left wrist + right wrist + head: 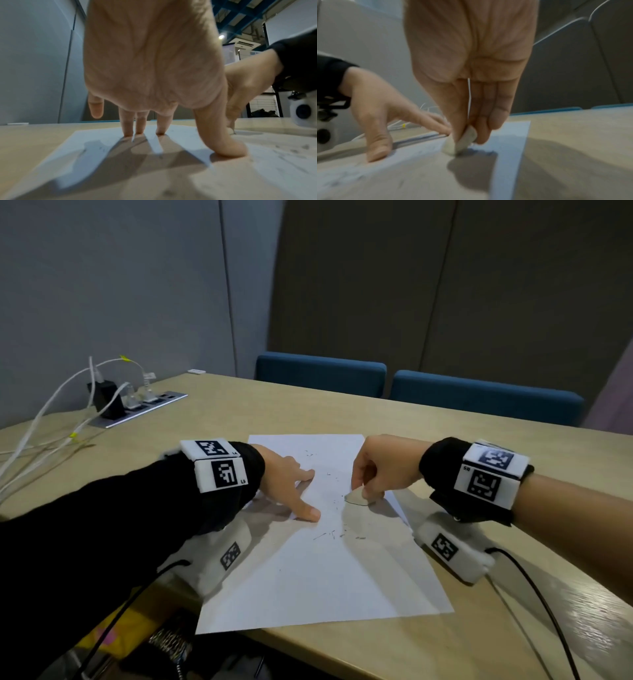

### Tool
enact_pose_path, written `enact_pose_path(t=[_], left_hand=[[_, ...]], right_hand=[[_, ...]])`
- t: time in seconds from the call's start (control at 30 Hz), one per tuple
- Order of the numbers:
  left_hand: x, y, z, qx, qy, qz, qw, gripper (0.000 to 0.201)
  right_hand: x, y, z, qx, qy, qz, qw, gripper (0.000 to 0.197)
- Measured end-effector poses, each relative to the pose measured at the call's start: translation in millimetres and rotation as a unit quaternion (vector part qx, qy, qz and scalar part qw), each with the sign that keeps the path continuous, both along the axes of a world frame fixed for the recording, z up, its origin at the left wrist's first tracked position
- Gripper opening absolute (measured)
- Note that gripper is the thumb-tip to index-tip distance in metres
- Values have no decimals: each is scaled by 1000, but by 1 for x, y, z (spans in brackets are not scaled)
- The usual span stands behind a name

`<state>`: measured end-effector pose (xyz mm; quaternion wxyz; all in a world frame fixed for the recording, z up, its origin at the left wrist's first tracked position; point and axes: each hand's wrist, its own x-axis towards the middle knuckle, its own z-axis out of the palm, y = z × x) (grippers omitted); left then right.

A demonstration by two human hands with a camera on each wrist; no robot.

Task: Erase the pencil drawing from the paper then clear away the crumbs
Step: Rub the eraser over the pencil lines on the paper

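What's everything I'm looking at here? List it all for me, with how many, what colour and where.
paper: one, white, flat on the table
pencil drawing: one faint dark curve, mid-sheet
crumbs: many, dark, scattered on the sheet
eraser: one, whitish, tip on the sheet
table: one, light wood
chairs: two, blue, beyond the table
cables: several, white, far left
socket strip: one, silver, far left
left hand: fingers spread, pressing the sheet
right hand: pinching the eraser
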<state>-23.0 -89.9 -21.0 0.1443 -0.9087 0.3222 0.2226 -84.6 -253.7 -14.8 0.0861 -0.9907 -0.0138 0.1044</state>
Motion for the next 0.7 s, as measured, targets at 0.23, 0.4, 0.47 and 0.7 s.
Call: enact_pose_path(t=[0.23, 0.4, 0.47, 0.7], left_hand=[[6, 29, 11, -6, 37, -8, 999, 96], [8, 31, -4, -19, 54, 7, 998, 112], [8, 29, -6, -9, 48, 6, 999, 113], [6, 29, -6, -6, 47, 7, 999, 112]], right_hand=[[4, 3, 3, -3, 5, 13, 1000, 15], [15, 35, 4, 20, -33, 60, 997, 17], [19, 47, 0, 0, -39, 81, 996, 19], [1, 50, 1, -21, 28, 135, 990, 17]])
